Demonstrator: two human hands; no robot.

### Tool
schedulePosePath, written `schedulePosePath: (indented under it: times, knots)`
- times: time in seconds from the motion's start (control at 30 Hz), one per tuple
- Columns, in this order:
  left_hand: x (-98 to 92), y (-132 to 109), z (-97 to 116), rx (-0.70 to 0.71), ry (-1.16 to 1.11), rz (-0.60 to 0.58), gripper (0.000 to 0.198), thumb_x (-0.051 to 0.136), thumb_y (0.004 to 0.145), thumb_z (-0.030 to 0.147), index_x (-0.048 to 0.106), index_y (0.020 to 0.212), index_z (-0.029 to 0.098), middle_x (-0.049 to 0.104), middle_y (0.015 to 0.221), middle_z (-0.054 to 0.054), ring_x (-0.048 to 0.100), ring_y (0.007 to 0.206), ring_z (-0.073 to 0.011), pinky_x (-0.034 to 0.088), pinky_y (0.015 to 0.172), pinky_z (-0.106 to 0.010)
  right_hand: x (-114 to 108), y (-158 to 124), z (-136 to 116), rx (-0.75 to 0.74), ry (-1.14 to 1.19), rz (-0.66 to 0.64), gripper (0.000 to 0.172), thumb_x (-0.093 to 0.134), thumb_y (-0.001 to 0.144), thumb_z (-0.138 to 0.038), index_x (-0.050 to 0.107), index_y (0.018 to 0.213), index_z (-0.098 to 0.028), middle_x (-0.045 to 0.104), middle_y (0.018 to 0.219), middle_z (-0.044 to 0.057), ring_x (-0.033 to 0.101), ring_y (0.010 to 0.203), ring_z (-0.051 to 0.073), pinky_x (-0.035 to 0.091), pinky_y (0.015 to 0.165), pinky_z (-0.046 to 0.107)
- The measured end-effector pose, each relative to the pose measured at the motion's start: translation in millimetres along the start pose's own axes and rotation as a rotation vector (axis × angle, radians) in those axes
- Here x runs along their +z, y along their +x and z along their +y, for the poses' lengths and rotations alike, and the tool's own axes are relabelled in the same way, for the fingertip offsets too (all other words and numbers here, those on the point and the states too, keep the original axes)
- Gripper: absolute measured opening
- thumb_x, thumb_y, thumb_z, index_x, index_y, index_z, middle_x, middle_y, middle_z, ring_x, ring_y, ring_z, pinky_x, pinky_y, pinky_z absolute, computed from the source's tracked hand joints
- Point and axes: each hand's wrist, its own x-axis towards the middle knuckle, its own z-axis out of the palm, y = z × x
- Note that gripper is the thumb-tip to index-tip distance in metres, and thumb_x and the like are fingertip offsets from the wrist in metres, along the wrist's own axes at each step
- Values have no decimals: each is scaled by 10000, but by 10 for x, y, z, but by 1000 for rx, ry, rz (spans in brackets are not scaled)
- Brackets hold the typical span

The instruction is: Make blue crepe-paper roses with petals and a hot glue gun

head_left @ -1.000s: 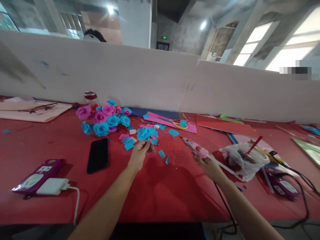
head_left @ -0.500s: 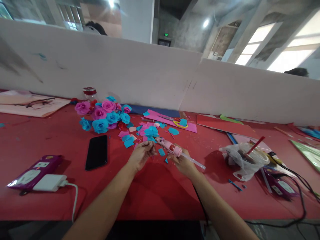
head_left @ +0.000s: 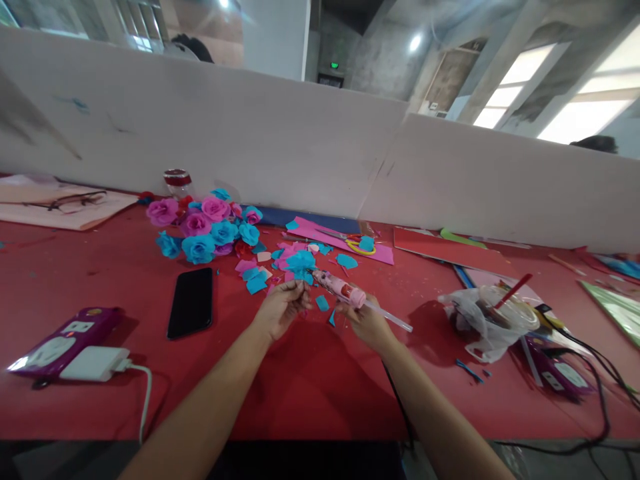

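Observation:
My right hand (head_left: 369, 321) is wrapped round a pink hot glue gun (head_left: 340, 288). A clear glue stick (head_left: 390, 316) juts from its back end, and its nozzle points left at a blue paper flower (head_left: 300, 261). My left hand (head_left: 284, 308) is closed in a pinch just below that flower, apparently on its base; the grip itself is partly hidden by the fingers. Loose blue paper petals (head_left: 257, 281) and pink paper pieces (head_left: 286, 255) lie around and behind the flower. One small blue piece (head_left: 322, 303) rests between my hands.
Finished pink and blue paper flowers (head_left: 199, 248) stand bunched at the left, near a phone (head_left: 191, 303) and a purple power strip (head_left: 65, 340) with a white charger (head_left: 95, 363). Scissors (head_left: 360, 247) lie behind. A bagged cup (head_left: 500, 317) and cables are at the right.
The view has shifted slightly. The glue gun stays by the blue flower with its nozzle a touch higher, and both hands keep nearly the same place and grip.

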Motion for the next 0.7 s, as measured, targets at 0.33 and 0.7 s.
schedulePosePath:
  times: [0.33, 0.7]
  knots:
    - [8, -4, 7, 7, -21, -7, 73, 713, 699, 147, 657, 684, 102, 595, 537, -7, 560, 465, -88, 487, 520, -206, -11, -8, -81, -19, -42, 32, 210, 612, 774, -399, 556, 697, -212, 557, 659, 0, 500, 627, 156, 402, 573, 270]
    - [-12, 4, -18, 23, 28, 0, 135, 757, 644, 178, 664, 700, 98, 623, 558, -18, 585, 471, -100, 486, 522, -205, 52, -21, -102, 38, -64, -20, 221, 651, 753, -363, 496, 689, -220, 506, 638, -21, 449, 568, 133, 359, 502, 250]
